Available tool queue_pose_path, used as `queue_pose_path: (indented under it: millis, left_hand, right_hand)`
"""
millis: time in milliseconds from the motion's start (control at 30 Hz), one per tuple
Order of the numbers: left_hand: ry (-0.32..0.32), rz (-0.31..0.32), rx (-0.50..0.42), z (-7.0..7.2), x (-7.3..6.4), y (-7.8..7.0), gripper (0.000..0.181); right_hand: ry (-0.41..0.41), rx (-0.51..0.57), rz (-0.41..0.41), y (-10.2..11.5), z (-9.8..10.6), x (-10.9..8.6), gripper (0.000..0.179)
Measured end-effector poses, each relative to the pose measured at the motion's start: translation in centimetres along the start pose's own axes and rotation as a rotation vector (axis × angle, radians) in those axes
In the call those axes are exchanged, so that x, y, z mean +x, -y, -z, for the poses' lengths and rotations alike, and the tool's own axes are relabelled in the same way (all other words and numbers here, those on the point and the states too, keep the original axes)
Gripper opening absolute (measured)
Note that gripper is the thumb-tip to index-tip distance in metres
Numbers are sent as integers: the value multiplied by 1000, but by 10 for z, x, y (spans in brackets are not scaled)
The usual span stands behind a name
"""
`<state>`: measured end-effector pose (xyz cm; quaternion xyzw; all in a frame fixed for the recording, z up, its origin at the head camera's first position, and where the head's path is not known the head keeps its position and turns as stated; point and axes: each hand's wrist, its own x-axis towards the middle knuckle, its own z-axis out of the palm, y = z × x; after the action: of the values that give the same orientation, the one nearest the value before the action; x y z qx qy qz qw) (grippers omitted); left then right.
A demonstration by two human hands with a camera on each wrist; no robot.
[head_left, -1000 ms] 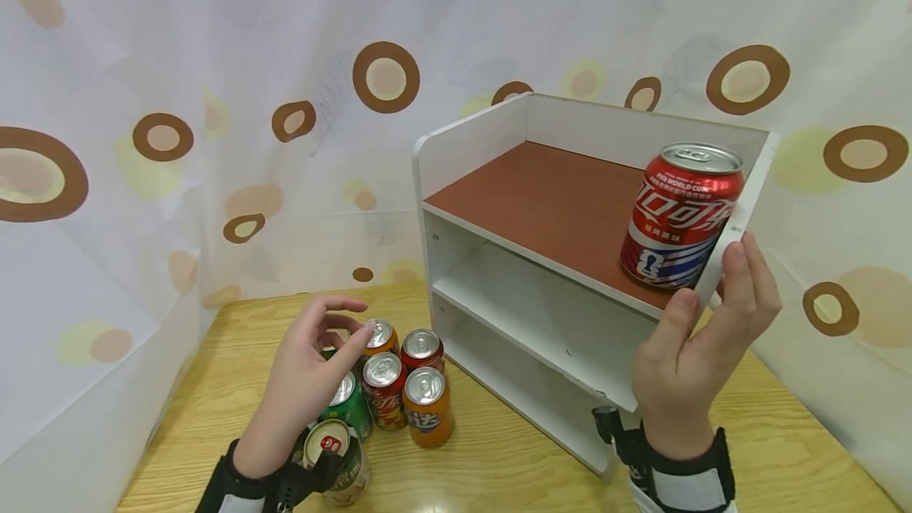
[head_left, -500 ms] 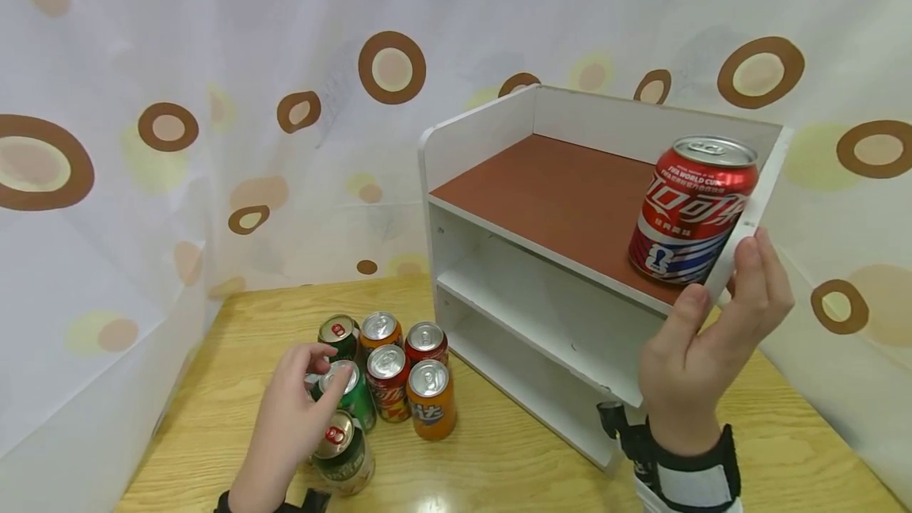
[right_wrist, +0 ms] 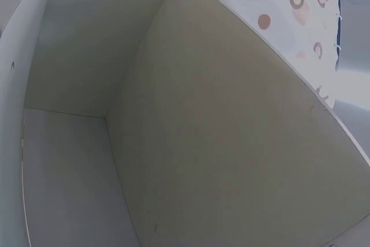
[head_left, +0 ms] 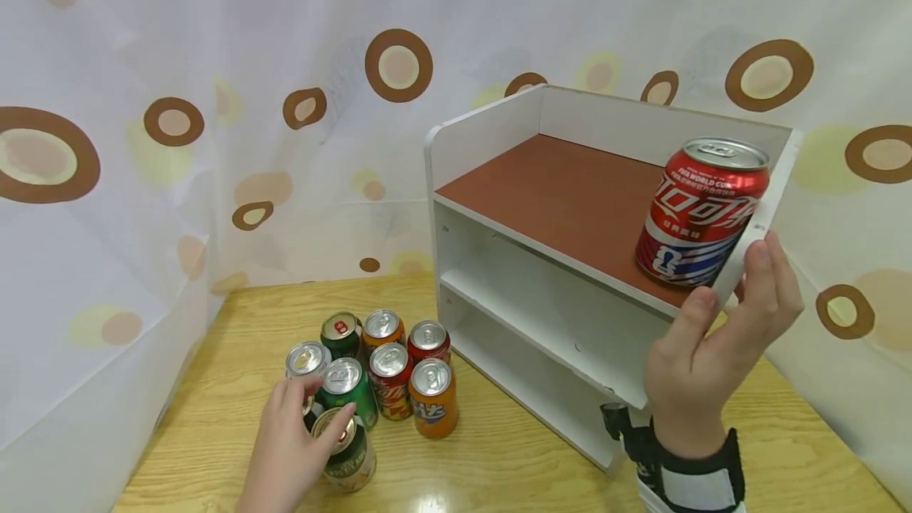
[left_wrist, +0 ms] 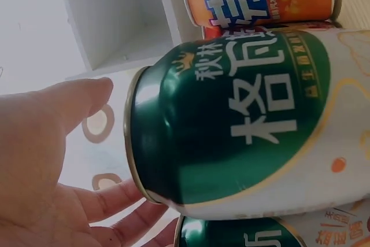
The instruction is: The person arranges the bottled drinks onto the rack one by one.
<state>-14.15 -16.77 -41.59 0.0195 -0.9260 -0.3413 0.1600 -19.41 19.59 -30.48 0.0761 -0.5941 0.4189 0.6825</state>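
Observation:
My left hand (head_left: 285, 438) reaches over the near end of a group of cans, thumb and fingers spread about the top of a green-and-cream drink can (head_left: 351, 461). In the left wrist view the thumb stands apart from this can (left_wrist: 231, 125), and the fingertips lie by its rim, partly hidden behind it. My right hand (head_left: 701, 362) grips the right side panel of a white shelf unit (head_left: 527, 240), thumb on the front edge, fingers on the outer side. A red cola can (head_left: 701, 216) stands upright on the brown top, close to that panel.
Behind the left hand stand an orange soda can (head_left: 433, 402), a red can (head_left: 390, 382), a green can (head_left: 349, 390) and several others, close together on the wooden table (head_left: 499, 457). A patterned curtain (head_left: 321, 180) hangs behind. Inside the unit are two white levels.
My left hand has come down and nearer, from above the far cans to the nearest green-and-cream can. My right hand stays on the side panel, and the view shifts slightly.

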Motion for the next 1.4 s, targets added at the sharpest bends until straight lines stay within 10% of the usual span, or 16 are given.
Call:
queue_pose_path:
  millis: [367,733,1133,1400]
  left_hand:
    - [-161,-97,101,-10,-18,6,55]
    - [-100,-113,145,-16,-30,18,64]
    - [115,-69,168,-17,-29,16,79]
    - [104,-112,195,-24,-29,16,82]
  right_hand:
    - [16,-6,5,-1,1,0,31]
    - [-2,0,4,1,0,2,32]
    - [20,-5,4,-1,2,0,31]
    - [26,-1,14,-3,3,-1,30]
